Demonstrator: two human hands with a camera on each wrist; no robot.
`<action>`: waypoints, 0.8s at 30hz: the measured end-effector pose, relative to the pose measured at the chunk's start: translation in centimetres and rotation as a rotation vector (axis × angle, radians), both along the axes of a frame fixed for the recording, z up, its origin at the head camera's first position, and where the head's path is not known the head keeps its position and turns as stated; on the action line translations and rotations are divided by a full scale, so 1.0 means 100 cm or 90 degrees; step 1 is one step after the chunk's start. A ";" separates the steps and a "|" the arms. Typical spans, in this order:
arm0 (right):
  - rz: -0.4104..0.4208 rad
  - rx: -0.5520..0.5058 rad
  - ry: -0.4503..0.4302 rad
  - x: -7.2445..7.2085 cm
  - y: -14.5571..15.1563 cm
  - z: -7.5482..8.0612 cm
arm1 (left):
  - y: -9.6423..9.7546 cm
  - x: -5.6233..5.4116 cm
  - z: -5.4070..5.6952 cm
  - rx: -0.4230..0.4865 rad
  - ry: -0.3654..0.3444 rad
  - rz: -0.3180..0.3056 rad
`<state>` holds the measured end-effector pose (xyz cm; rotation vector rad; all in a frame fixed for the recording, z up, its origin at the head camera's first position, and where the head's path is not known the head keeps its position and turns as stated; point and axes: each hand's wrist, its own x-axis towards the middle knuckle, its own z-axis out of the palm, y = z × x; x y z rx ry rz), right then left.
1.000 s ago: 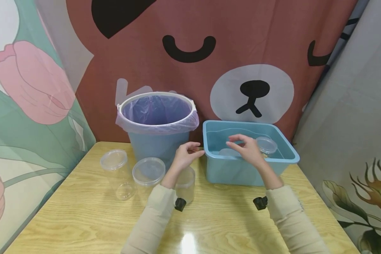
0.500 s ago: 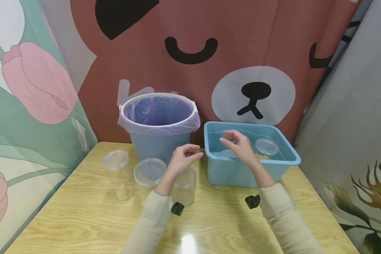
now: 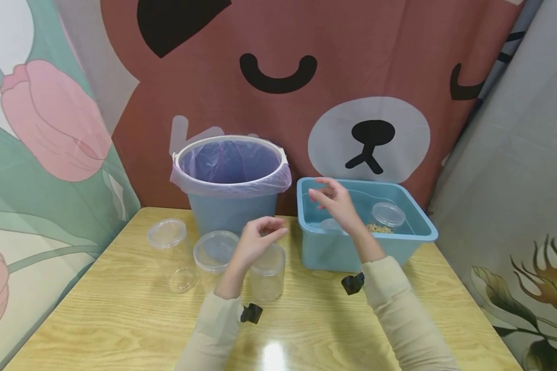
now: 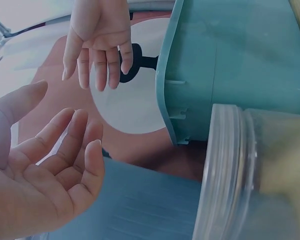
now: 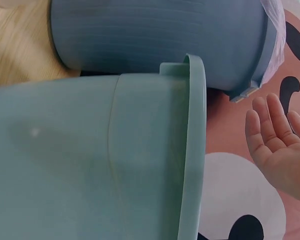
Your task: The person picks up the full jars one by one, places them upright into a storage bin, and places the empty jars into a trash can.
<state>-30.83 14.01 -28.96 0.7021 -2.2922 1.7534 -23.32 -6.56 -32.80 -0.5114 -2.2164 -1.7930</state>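
Note:
My left hand (image 3: 259,239) hovers above the nearest clear lidded jar (image 3: 267,273), holding nothing; its fingers are loosely bent in the left wrist view. My right hand (image 3: 336,206), also holding nothing, is over the left part of the blue rectangular basin (image 3: 334,252). In the right wrist view its relaxed fingers (image 5: 280,127) stand beyond the basin's rim. Inside the basin lie a clear jar (image 3: 388,214) beside pale yellow bits (image 3: 379,228), and another translucent round thing (image 3: 330,224), partly hidden by the front wall and my right hand.
A blue bucket (image 3: 232,211) with a purple liner bag stands behind the jars, left of the basin. Two more clear lidded jars, a tall one (image 3: 167,242) and a wide one (image 3: 216,250), stand before it on the wooden table (image 3: 120,319). A printed curtain (image 3: 190,77) hangs behind.
My right hand has moved left and up over the basin, bringing the yellow bits into view. My left hand has drawn left and slightly down, away from the basin.

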 end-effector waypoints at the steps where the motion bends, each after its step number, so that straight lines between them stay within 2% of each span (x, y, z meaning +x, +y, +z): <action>1: 0.003 -0.006 -0.005 -0.001 -0.002 0.001 | -0.001 0.001 -0.001 0.003 -0.002 0.001; 10: 0.023 -0.039 -0.034 -0.011 -0.024 0.006 | -0.013 0.012 -0.005 0.012 -0.023 0.014; 13: 0.022 -0.060 -0.052 -0.010 -0.034 0.011 | -0.017 0.016 -0.006 0.019 -0.034 0.019; 19: 0.021 -0.120 -0.066 -0.021 -0.049 0.009 | -0.025 0.026 -0.010 0.029 -0.054 0.022; 24: 0.026 -0.161 -0.080 -0.024 -0.059 0.008 | -0.030 0.030 -0.015 0.033 -0.044 0.025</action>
